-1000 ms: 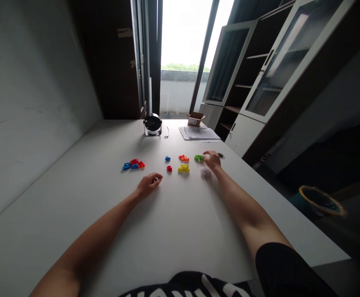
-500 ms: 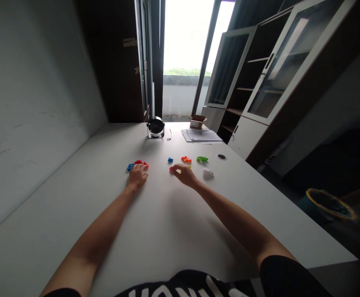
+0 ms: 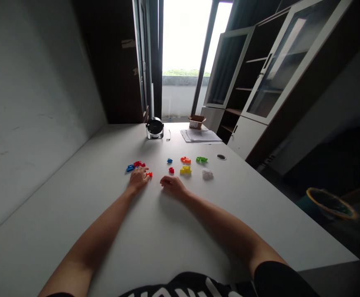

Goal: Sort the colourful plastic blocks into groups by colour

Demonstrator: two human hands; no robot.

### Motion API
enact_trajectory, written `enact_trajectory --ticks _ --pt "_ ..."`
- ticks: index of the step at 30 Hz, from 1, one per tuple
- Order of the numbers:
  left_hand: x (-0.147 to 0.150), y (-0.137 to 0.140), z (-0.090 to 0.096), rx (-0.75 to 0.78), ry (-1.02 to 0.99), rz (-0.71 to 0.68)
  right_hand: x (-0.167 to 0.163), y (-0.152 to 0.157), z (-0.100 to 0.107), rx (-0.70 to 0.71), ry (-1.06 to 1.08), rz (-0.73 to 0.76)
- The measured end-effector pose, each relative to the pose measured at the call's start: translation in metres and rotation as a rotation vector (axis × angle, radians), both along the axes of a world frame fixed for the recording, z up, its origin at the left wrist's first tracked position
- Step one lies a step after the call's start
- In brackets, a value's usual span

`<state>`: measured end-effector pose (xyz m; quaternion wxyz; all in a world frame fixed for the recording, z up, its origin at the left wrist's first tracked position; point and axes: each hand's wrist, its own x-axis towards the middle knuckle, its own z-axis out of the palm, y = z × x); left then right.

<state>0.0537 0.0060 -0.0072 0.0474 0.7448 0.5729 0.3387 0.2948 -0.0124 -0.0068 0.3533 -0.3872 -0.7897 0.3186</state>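
My left hand (image 3: 138, 178) rests on the table at the left with its fingers apart. Its thumb side touches or nearly touches a small orange-red plastic piece (image 3: 149, 174). Just beyond its fingers lie blue plastic pieces (image 3: 130, 168) and red plastic pieces (image 3: 139, 163), partly covered by the hand. To the right, my right hand (image 3: 174, 185) hovers low over the table, fingers loosely bent and nothing visible in them. A small red piece (image 3: 171, 170) lies just past it, beside a yellow piece (image 3: 185, 170).
Farther back lie a small blue piece (image 3: 169, 160), orange pieces (image 3: 185, 159) and green pieces (image 3: 201, 159). Whitish clear pieces (image 3: 207, 174) sit at the right, near a round table hole (image 3: 221, 157). A black round device (image 3: 155, 128), papers (image 3: 201, 136) and a cardboard box (image 3: 196, 122) stand at the back.
My right hand has drawn back and left, away from the small red piece, uncovering it and the yellow piece. My left fingers have spread, and the orange-red piece now shows nearer, at its thumb.
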Motion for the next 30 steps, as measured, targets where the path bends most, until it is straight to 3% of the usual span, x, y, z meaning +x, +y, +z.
enact_trajectory --ticks 9,14,20,30 --pt "0.009 -0.011 0.009 -0.022 0.006 -0.096 0.003 -0.001 -0.001 0.023 0.015 -0.015" --pt "0.026 -0.026 0.017 -0.012 -0.017 -0.189 0.003 0.001 0.001 0.062 0.016 -0.092" --pt "0.039 -0.037 0.024 0.02 -0.04 -0.235 0.005 0.0 0.007 0.008 0.059 -0.169" --pt "0.038 -0.039 0.026 0.138 0.041 -0.303 0.011 0.007 0.006 -0.112 0.141 -0.002"
